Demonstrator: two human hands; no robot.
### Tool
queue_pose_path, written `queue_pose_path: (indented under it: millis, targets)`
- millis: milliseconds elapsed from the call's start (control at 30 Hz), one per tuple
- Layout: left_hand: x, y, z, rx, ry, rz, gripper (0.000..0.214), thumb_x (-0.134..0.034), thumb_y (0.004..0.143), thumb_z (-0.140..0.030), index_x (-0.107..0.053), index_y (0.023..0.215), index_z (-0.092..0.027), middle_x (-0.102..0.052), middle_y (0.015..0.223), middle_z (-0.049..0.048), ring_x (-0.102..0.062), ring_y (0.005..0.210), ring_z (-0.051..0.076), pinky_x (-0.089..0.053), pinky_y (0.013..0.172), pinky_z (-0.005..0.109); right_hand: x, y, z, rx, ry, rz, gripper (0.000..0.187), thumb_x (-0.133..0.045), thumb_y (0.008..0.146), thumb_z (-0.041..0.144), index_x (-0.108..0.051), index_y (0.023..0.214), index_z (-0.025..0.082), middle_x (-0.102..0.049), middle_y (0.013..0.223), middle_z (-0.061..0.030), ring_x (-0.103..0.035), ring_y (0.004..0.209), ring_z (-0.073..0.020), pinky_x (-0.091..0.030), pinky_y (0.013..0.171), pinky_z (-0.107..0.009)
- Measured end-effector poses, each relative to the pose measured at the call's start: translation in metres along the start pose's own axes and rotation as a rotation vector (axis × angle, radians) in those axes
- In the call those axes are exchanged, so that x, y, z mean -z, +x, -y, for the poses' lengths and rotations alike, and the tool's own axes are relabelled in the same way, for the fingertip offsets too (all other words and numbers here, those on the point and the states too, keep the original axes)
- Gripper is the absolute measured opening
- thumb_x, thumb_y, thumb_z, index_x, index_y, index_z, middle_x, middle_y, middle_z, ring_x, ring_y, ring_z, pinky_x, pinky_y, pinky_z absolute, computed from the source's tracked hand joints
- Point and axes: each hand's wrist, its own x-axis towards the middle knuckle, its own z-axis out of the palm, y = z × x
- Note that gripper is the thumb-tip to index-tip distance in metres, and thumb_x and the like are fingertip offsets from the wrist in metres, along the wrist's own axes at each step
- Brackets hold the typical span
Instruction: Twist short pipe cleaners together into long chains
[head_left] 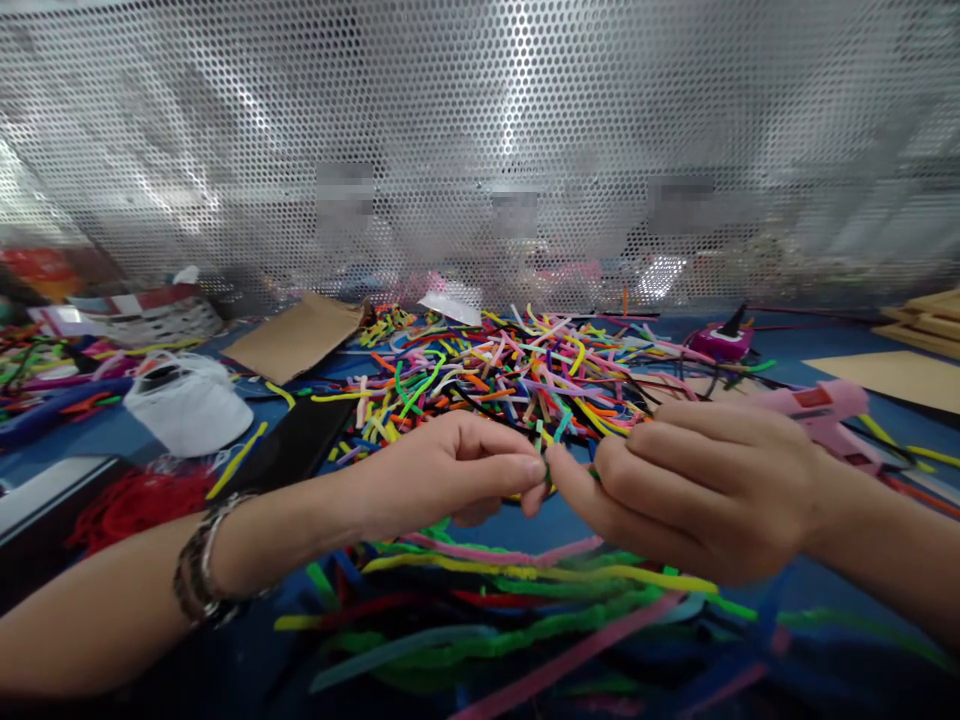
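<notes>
My left hand [472, 465] has its thumb and forefinger pinched on a small green pipe cleaner [538, 432]. A short end of it stands up above the fingertips, and the rest is mostly hidden. My right hand [697, 485] is closed at the same spot, its fingertips meeting those of the left and its fingers curled over. Bits of green show between its fingers. Below both hands lie long loose pipe cleaners, among them a yellow one [540, 571] and a pink one [570, 655]. Behind the hands spreads a heap of short multicoloured pieces [487, 365].
A pink glue gun [829, 405] lies beyond my right hand. To the left are a white cap-like piece [191, 400], red strands [139, 505], a dark flat object [296, 445] and cardboard [300, 335]. A purple item [720, 342] sits at back right. A perforated metal screen [480, 130] closes off the back.
</notes>
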Motion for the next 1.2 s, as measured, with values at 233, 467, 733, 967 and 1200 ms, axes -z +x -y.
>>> queue_pose_path:
  millis: [233,467,733,967,1200]
  targets:
    - [-0.004,-0.008,-0.001,-0.400,0.874,-0.185,0.029,-0.037,0.085,-0.022,-0.054,0.063,-0.013,-0.043,0.050,-0.0050,-0.036,0.045,0.004,-0.026,0.041,0.015,-0.006,0.006,0.011,-0.295,0.418,-0.033,0.024,-0.036,0.081,0.012,-0.049,0.061,0.017,-0.040,0.049,0.0039,-0.033,0.046,-0.0069,-0.025,0.042,-0.022]
    - [-0.001,-0.007,0.011,-1.109,1.889,-0.389,0.018,-0.041,0.080,-0.011,-0.059,0.080,-0.007,-0.046,0.046,-0.0037,-0.040,0.038,0.009,-0.022,0.038,0.024,-0.024,0.016,0.032,-1.100,1.495,0.200,0.026,-0.032,0.075,0.019,-0.024,0.050,0.019,-0.019,0.047,0.0064,-0.018,0.041,-0.0045,-0.017,0.035,-0.018]
    - [0.002,-0.001,-0.004,-0.307,0.753,-0.181,0.030,-0.039,0.084,-0.022,-0.052,0.059,-0.012,-0.039,0.049,-0.0061,-0.033,0.045,0.003,-0.026,0.041,0.012,-0.019,-0.001,0.010,-0.326,0.274,-0.082,0.011,-0.042,0.081,0.012,-0.052,0.083,0.014,-0.051,0.056,0.0033,-0.041,0.050,-0.0083,-0.028,0.050,-0.024]
    - [0.002,-0.006,-0.006,-0.321,0.886,-0.202,0.030,-0.039,0.084,-0.022,-0.053,0.060,-0.013,-0.043,0.049,-0.0057,-0.036,0.045,0.004,-0.027,0.042,0.013,-0.015,0.005,0.009,-0.431,0.478,0.032,0.017,-0.038,0.084,0.011,-0.053,0.081,0.015,-0.052,0.060,0.0023,-0.043,0.055,-0.0078,-0.031,0.053,-0.023]
    - [0.002,-0.015,-0.008,-1.067,1.864,-0.419,0.024,-0.035,0.084,-0.012,-0.058,0.078,-0.011,-0.049,0.044,-0.0042,-0.042,0.038,0.008,-0.027,0.039,0.022,-0.017,0.012,0.012,-1.012,1.857,0.196,0.015,-0.040,0.084,0.024,-0.047,0.074,0.015,-0.030,0.051,0.0081,-0.022,0.040,-0.0025,-0.019,0.034,-0.015]
